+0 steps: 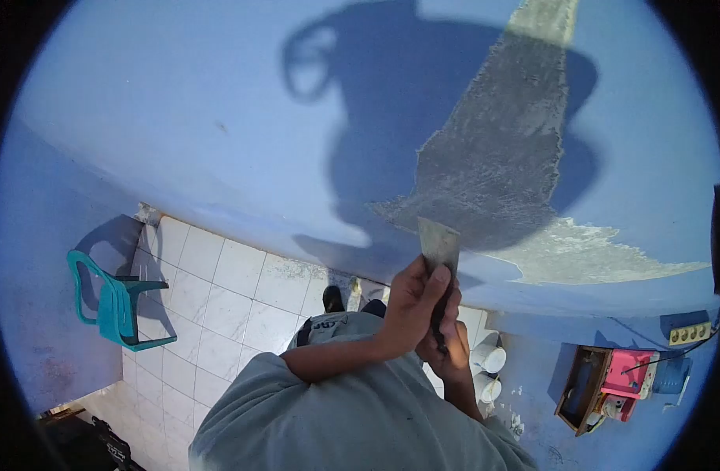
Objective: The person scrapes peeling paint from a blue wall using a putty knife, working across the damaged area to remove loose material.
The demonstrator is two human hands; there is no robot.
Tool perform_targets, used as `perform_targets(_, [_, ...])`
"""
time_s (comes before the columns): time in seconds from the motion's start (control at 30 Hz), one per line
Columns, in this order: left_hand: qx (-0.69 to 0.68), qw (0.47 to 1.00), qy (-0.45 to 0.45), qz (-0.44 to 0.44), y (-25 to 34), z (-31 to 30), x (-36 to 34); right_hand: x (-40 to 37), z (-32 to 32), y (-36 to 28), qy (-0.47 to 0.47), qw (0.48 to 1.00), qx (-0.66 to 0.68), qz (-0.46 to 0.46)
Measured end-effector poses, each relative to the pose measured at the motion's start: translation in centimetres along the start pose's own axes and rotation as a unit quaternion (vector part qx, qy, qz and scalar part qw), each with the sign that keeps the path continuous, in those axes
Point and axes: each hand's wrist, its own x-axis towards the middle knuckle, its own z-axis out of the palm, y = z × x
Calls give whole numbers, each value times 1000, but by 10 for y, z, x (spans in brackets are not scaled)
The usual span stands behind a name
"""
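A scraper [440,242] with a flat metal blade and a dark handle is upright in front of my chest. My left hand [411,310] is closed around it just below the blade, thumb pressed along the metal. Lower down, my right hand [453,353] wraps the handle, partly hidden behind the left. Beyond the blade rises a blue wall [242,157], with a large bare grey patch [493,149] where the paint is off. In this view the blade's edge overlaps the patch's lower border. My shadow covers much of the patch.
A green plastic chair [116,306] stands at left on the white tiled floor [219,314]. At right are white buckets [492,359], a wooden drawer-like box [584,390], a pink container [627,373] and a power strip [690,334] with a cable.
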Motion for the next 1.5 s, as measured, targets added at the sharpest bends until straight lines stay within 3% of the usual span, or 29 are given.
perform_targets(0.17, [-40,997,-52,-36,-7,10,-2,-21,11,-12,66,996,38,44])
perform_targets(0.2, [-40,997,-52,-36,-4,10,-1,-22,9,-11,44,996,53,49])
perform_targets(0.27, [-20,998,9,-66,7,10,2,-8,12,-10,41,995,63,64])
perform_targets(0.3, [1,998,54,-24,16,5,9,3,16,-9,42,993,75,82])
perform_targets(0.37, [8,993,98,58,39,-7,20,42,47,-24,23,983,-174,-54])
perform_targets(0.43, [-6,987,97,124,77,-8,18,66,67,-34,-76,995,-62,9])
perform_targets(0.5, [-4,978,54,199,99,-11,24,79,81,-28,-92,995,-48,9])
perform_targets(0.6, [-22,985,12,169,103,-23,17,83,78,-18,-125,992,-31,12])
perform_targets(0.67, [32,983,145,106,85,-17,10,69,69,-7,-135,990,-22,20])
perform_targets(0.7, [31,983,149,107,75,-16,6,57,63,-2,-98,995,-14,23])
perform_targets(0.77, [53,996,32,61,55,-15,2,39,47,-1,-60,998,-10,31])
perform_targets(1.0, [-32,997,-38,-62,14,5,6,-2,23,-15,31,999,-4,23])
perform_targets(1.17, [-59,996,-12,-63,13,9,6,-10,23,-24,53,997,16,58])
perform_targets(1.23, [-25,997,7,-77,26,6,10,9,32,-23,2,992,111,63])
perform_targets(1.3, [-9,1000,-16,-17,34,3,13,15,47,-26,54,996,60,49])
perform_targets(1.37, [-7,1000,2,-17,32,6,9,13,55,-32,88,985,80,126])
perform_targets(1.5, [13,1000,1,-19,29,14,8,2,35,-22,25,992,109,65])
